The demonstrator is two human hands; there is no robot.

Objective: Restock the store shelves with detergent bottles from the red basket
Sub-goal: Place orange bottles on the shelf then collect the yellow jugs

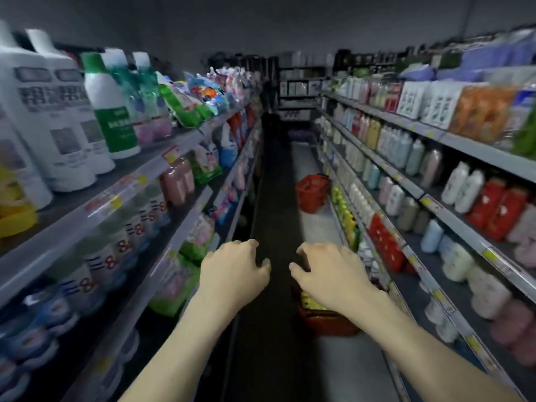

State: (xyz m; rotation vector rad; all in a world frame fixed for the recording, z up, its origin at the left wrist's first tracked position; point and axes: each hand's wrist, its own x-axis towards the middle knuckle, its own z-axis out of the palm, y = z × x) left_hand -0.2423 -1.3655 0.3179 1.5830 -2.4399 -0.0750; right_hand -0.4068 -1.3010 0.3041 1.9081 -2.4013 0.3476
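Both hands reach forward over the aisle, palms down. The left hand (235, 271) has a loose, half-open grip, its fingers gently curled over the dark floor (269, 358), holding and touching nothing. The right hand (333, 274) is the same, fingers spread and slightly bent, empty, hovering above a red basket (333, 322). That basket stands on the floor against the foot of the right shelves (417, 192), its mouth facing up. The wrist hides most of it, so its long axis cannot be told. Inside it show yellow detergent bottles (311, 301), too blurred to say which way they point. A second red basket (313, 192) stands farther down the aisle, also close to the right shelves, mouth up. The left shelves (116, 198) carry upright white and green bottles and soft packs.
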